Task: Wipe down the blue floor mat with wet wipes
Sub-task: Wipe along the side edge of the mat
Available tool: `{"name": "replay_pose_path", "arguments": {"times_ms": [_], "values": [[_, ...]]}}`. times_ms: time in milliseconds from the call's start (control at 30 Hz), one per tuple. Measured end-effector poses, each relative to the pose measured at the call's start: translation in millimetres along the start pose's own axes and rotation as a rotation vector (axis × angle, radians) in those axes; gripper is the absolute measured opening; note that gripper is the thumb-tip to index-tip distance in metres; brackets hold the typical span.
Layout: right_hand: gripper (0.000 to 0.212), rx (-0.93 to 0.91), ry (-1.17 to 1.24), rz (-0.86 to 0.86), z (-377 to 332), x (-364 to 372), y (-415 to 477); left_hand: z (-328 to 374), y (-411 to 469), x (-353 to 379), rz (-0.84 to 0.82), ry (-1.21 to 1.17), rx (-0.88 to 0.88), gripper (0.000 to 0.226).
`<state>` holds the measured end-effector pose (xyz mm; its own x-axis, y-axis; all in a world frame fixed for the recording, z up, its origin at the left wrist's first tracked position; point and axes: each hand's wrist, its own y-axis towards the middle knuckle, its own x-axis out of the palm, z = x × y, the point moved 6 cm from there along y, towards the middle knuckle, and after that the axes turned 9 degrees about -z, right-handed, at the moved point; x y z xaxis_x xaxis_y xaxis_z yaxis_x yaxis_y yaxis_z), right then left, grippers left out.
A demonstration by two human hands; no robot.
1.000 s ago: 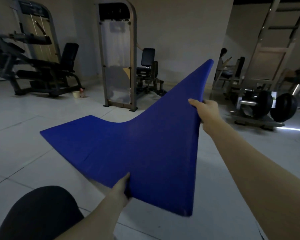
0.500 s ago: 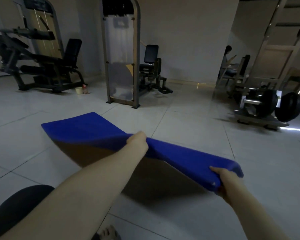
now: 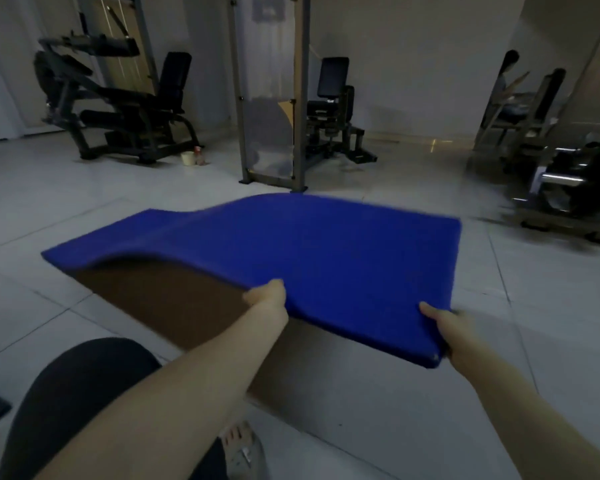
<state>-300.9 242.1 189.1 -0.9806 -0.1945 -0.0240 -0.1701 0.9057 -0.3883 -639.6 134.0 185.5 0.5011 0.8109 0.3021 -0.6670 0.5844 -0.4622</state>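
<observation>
I'm holding the one blue floor mat up by its near edge in front of the weight-stack machine, left hand and right hand each in a closed grip on that edge, zero wet wipes in sight, so I'd say wiping hasn't begun.

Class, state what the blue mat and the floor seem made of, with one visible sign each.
The blue mat: probably foam, matte skin; thick-edged, yet it bends in a wave while lifted. The floor: likely glazed tile, pale, semi-glossy; grout lines and faint light reflections show.
</observation>
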Motion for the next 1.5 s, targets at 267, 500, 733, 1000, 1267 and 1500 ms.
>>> {"name": "replay_pose_path", "arguments": {"times_ms": [267, 500, 733, 1000, 1267, 1500], "values": [[0.028, 0.108, -0.097, 0.001, 68, 59, 20, -71, 37, -50, -0.124, 0.077, -0.391, 0.044], [0.048, 0.369, -0.339, -0.134, 146, 39, 32, -164, 47, -76, -0.052, 0.125, -0.509, 0.048], [0.039, -0.104, -0.164, -0.138, 139, 69, 54, -153, 77, -85, 0.151, 0.087, -0.077, 0.056], [0.046, 0.236, -0.253, -0.225, 170, 100, 98, -159, 114, -100, 0.114, 0.144, -0.29, 0.039], [0.044, 0.395, -0.26, -0.222, 228, 83, 109, -218, 117, -113, 0.018, 0.332, -0.596, 0.027], [0.022, 0.518, -0.48, -0.232, 262, 67, 101, -221, 102, -111, -0.002, 0.628, -0.701, 0.037]]}}
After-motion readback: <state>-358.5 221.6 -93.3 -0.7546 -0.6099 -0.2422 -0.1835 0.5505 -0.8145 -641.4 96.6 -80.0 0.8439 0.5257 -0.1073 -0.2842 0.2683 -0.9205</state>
